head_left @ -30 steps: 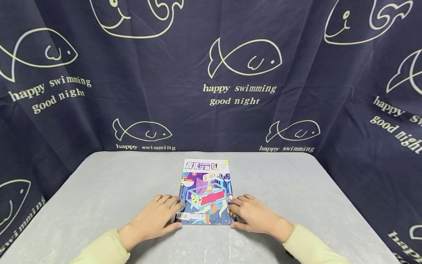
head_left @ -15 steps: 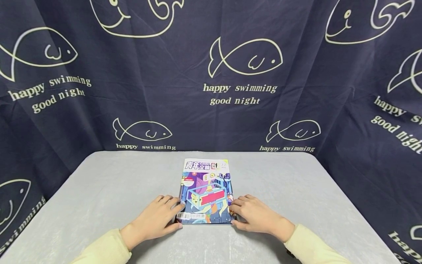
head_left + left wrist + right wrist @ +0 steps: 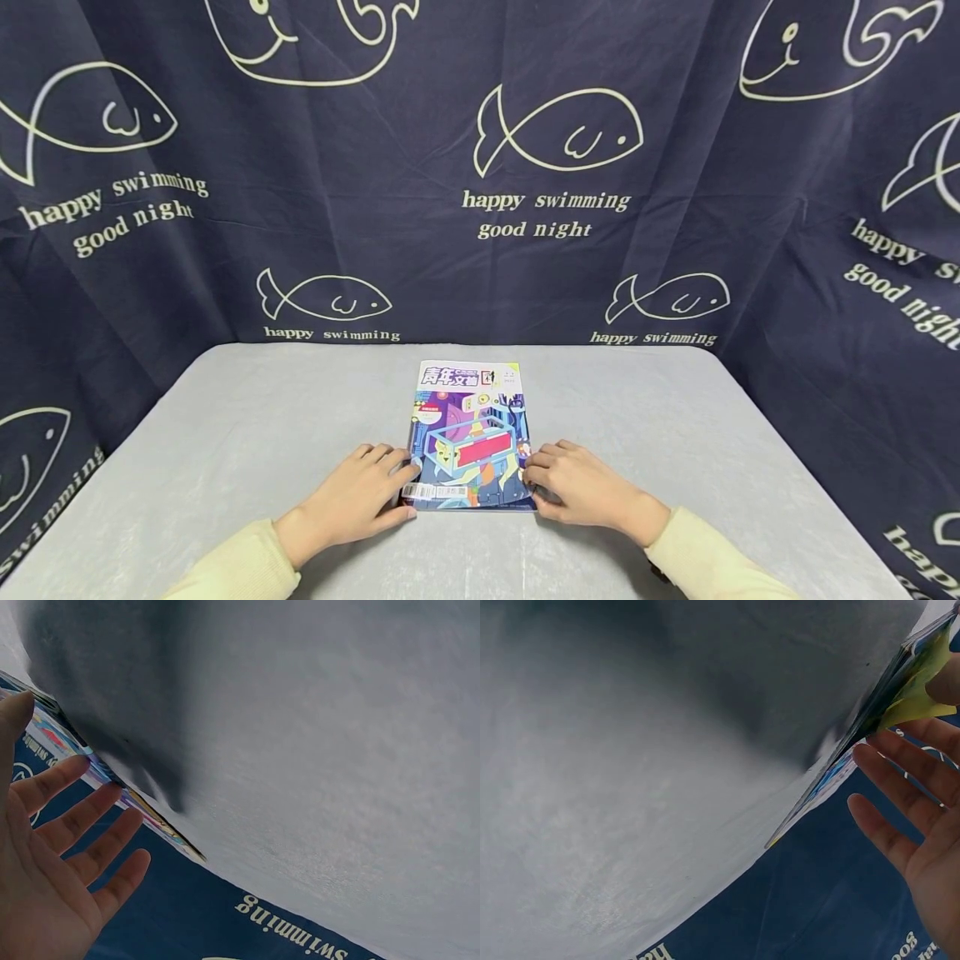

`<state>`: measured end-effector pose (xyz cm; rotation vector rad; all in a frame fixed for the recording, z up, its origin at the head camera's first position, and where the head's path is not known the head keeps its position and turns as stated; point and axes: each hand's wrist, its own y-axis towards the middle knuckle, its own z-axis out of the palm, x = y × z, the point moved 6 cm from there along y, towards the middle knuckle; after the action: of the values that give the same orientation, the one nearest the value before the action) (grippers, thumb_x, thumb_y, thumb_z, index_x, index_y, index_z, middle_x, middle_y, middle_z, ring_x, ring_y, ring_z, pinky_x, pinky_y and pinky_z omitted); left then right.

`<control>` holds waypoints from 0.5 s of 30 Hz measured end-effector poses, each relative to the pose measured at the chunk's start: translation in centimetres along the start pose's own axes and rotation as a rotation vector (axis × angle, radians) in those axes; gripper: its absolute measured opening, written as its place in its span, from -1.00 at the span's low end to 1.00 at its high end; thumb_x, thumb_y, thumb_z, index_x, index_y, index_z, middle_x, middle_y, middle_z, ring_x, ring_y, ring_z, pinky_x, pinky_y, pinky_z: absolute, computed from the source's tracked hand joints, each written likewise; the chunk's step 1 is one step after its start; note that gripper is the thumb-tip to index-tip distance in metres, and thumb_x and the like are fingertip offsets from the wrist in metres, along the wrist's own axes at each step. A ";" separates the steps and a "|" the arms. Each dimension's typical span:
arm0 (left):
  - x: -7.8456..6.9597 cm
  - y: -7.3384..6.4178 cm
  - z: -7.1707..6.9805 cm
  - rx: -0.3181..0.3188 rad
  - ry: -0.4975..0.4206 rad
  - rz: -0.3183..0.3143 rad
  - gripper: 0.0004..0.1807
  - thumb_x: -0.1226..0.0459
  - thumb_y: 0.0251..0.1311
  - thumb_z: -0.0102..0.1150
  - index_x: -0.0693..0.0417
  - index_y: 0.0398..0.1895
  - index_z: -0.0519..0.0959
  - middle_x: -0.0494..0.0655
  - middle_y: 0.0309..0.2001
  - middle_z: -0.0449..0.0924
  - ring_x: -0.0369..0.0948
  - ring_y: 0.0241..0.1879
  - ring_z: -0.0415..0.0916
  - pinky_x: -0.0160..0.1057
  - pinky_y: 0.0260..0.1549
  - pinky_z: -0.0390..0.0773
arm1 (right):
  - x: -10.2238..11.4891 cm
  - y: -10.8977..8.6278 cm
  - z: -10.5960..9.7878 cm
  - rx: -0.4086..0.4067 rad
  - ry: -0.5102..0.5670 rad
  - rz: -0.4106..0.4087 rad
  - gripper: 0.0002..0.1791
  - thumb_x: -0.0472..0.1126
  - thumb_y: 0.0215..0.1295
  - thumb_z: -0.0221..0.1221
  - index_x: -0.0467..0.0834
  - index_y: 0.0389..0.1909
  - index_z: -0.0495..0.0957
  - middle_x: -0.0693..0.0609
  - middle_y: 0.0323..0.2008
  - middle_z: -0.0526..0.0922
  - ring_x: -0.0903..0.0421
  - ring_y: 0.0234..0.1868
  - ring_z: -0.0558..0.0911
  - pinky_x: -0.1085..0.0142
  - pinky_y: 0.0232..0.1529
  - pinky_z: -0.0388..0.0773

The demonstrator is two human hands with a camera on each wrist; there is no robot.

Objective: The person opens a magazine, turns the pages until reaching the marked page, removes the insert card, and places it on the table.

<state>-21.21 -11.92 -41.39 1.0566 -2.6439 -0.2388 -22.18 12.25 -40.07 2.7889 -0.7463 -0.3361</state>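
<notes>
A magazine (image 3: 476, 450) with a colourful illustrated cover lies closed on the grey table, its title at the far end. My left hand (image 3: 352, 492) rests along its left edge, fingertips on the cover and thumb at the near corner; the left wrist view shows those fingers (image 3: 97, 825) fairly straight. At the lower right edge my right hand (image 3: 588, 487) pinches the cover between thumb and index finger. The right wrist view shows that corner raised a little, with a yellow inner side (image 3: 911, 705) bending up by the thumb.
The grey cloth-covered table (image 3: 262, 417) has rounded far corners. Behind it and at both sides hangs a dark blue curtain (image 3: 420, 250) printed with white fish and lettering. Pale yellow sleeves (image 3: 240, 562) cover both forearms.
My right thumb has shifted slightly right and up, and the cover's lower right corner has lifted a little off the pages. The left hand has hardly moved.
</notes>
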 end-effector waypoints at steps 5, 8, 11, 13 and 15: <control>0.0 0.1 0.0 0.018 -0.011 -0.008 -0.46 -0.20 0.12 -0.02 -0.06 0.00 0.49 -0.08 -0.07 0.52 -0.11 -0.08 0.45 -0.07 -0.08 0.42 | -0.4 0.0 0.1 -0.023 -0.008 0.014 -0.80 -0.04 0.01 0.19 -0.01 -0.33 0.59 0.17 -0.32 0.61 0.23 -0.27 0.54 0.35 -0.25 0.45; 0.0 0.2 -0.1 0.030 -0.018 -0.010 -0.46 -0.20 0.12 -0.01 -0.06 0.00 0.49 -0.07 -0.07 0.52 -0.11 -0.08 0.45 -0.07 -0.08 0.41 | -0.7 0.1 0.1 -0.024 0.004 0.038 -0.77 -0.04 0.01 0.19 -0.03 -0.30 0.60 0.15 -0.30 0.62 0.21 -0.24 0.55 0.33 -0.22 0.46; 0.0 0.3 -0.2 0.038 -0.017 -0.010 -0.46 -0.20 0.12 0.00 -0.05 0.00 0.49 -0.07 -0.09 0.52 -0.11 -0.08 0.45 -0.08 -0.08 0.41 | -1.0 0.2 0.0 -0.019 0.033 0.067 -0.76 -0.06 0.02 0.19 -0.04 -0.28 0.61 0.14 -0.27 0.63 0.20 -0.20 0.56 0.30 -0.19 0.47; 0.0 0.3 -0.2 0.039 -0.015 -0.009 -0.47 -0.19 0.11 0.00 -0.05 -0.01 0.49 -0.07 -0.10 0.52 -0.11 -0.09 0.45 -0.08 -0.08 0.42 | -1.2 0.3 0.0 -0.015 0.044 0.082 -0.75 -0.06 0.03 0.18 -0.05 -0.25 0.61 0.14 -0.24 0.64 0.18 -0.17 0.56 0.29 -0.16 0.48; -0.1 0.4 -0.3 0.036 -0.011 -0.007 -0.47 -0.19 0.11 0.02 -0.05 -0.03 0.49 -0.07 -0.10 0.52 -0.10 -0.09 0.45 -0.08 -0.09 0.42 | -1.4 0.5 0.0 -0.020 0.054 0.095 -0.73 -0.06 0.03 0.18 -0.06 -0.23 0.61 0.12 -0.22 0.64 0.17 -0.14 0.57 0.26 -0.14 0.48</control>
<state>-21.34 -11.59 -41.05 1.0791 -2.6643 -0.1997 -23.57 12.58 -39.71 2.7211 -0.8539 -0.2479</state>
